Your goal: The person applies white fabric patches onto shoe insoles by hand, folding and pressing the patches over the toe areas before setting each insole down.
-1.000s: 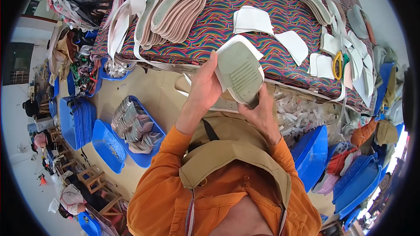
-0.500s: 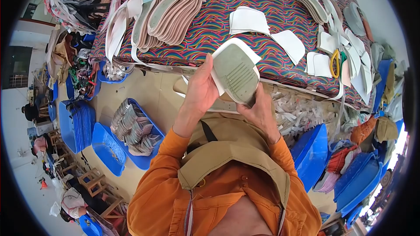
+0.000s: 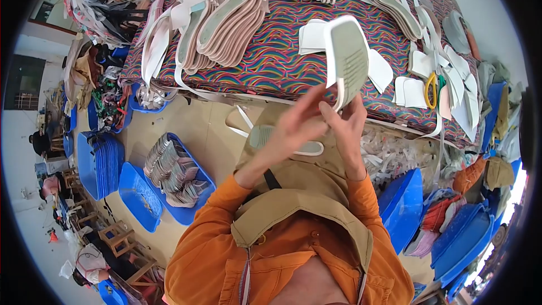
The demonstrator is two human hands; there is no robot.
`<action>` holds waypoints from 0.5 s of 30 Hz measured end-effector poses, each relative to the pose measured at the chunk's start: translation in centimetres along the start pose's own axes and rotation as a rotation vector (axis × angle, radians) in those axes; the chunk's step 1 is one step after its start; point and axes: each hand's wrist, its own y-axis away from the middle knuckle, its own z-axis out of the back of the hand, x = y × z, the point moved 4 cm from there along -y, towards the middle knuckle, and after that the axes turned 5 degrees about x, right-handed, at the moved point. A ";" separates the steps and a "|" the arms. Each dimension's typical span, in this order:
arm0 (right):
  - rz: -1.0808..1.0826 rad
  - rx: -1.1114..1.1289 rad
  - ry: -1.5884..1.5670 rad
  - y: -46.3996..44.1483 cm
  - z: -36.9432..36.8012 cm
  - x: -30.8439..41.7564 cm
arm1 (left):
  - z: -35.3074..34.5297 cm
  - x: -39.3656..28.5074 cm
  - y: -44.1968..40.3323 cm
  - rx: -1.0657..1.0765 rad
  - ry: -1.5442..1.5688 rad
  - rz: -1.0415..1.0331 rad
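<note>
My right hand (image 3: pixel 347 127) grips the lower end of a shoe insole (image 3: pixel 349 59), grey-green with a white rim and ridged lines. The insole stands tilted on edge above the table's front. Close to its lower left side is my left hand (image 3: pixel 299 121), smeared by motion; whether its fingers touch the insole I cannot tell. Another insole (image 3: pixel 262 135) lies across my lap, partly hidden under my left hand. White cut pieces (image 3: pixel 312 38) lie on the table behind the held insole, and one more white piece (image 3: pixel 381 72) shows to its right.
Stacked insoles (image 3: pixel 234 28) fill the left of the patterned table (image 3: pixel 282 62). Scissors (image 3: pixel 431 91) with a yellow handle lie among white scraps at right. Blue bins (image 3: pixel 138 197) stand on the floor at left, one with stacked pieces (image 3: pixel 175 169); another blue bin (image 3: pixel 401 206) is at right.
The insole has moved up and right and turned more edge-on. My left hand has come off its left side and moved down and right, and the lap insole is more exposed.
</note>
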 end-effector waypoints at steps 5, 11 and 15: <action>0.026 0.071 -0.307 -2.2 -0.9 3.3 | 1.8 1.5 -1.2 -0.085 -0.292 -0.149; 0.281 -0.186 0.641 -5.7 8.5 1.2 | 9.0 -10.5 -5.4 -0.328 -1.092 -0.645; 0.276 -0.348 1.087 -7.7 13.1 -2.2 | 15.3 -13.2 -8.6 -0.392 -1.384 -0.607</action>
